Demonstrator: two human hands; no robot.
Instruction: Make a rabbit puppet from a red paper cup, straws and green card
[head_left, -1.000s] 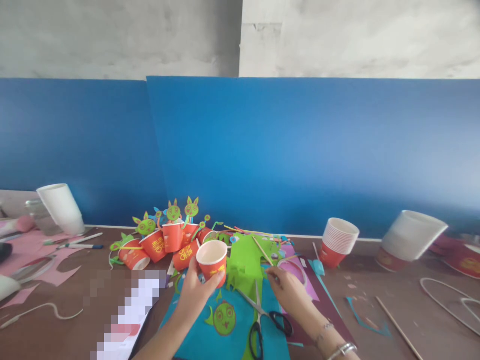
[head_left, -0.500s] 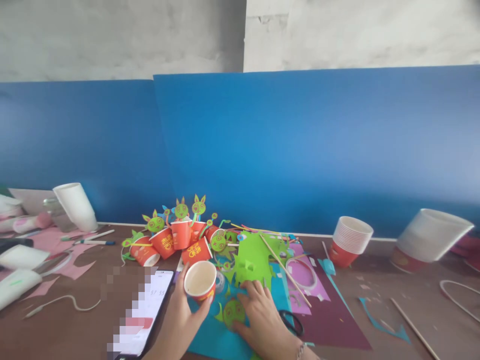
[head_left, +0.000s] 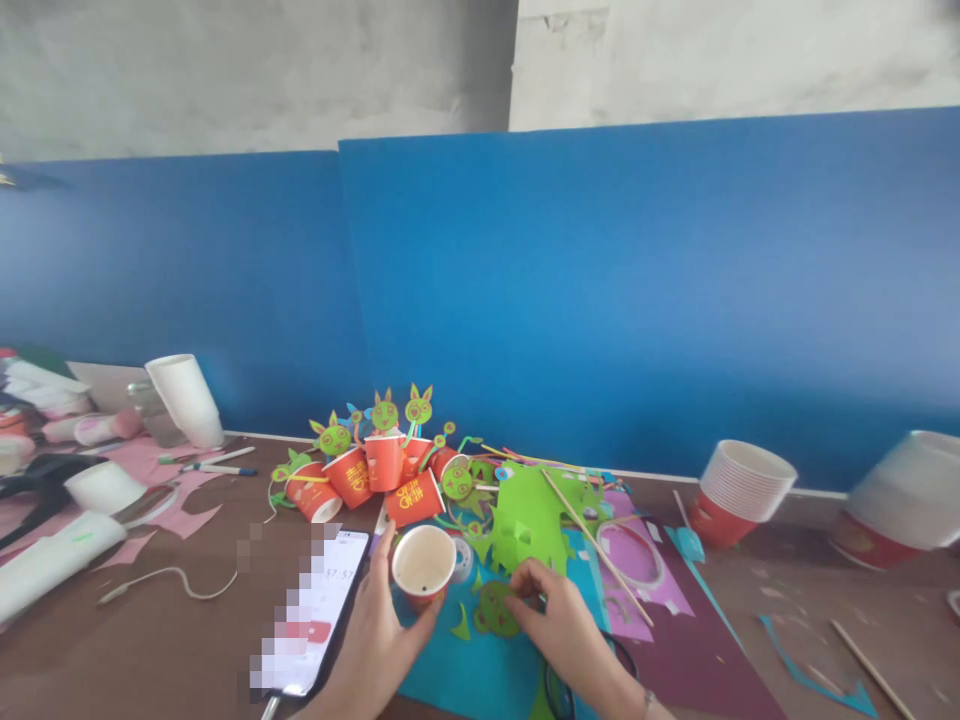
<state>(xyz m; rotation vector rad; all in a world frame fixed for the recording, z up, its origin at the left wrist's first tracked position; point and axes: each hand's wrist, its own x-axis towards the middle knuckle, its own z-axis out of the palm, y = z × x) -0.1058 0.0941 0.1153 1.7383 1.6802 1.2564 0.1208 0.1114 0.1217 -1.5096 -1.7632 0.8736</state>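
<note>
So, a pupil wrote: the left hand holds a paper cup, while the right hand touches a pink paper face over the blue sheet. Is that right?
Not quite: the head view shows the paper face is green, not pink. The rest stands: the left hand holds a paper cup, and the right hand touches the face over the blue sheet.

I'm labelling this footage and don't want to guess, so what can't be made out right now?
Head view:
Most of the held cup's outer wall: behind the left hand.
The scissors' blades: hidden by the right hand.
Whether the right fingers grip the green cutout: too small.
Parts of the phone screen: pixelated.
The far-right cup stack: blurred, cut by the edge.
</note>
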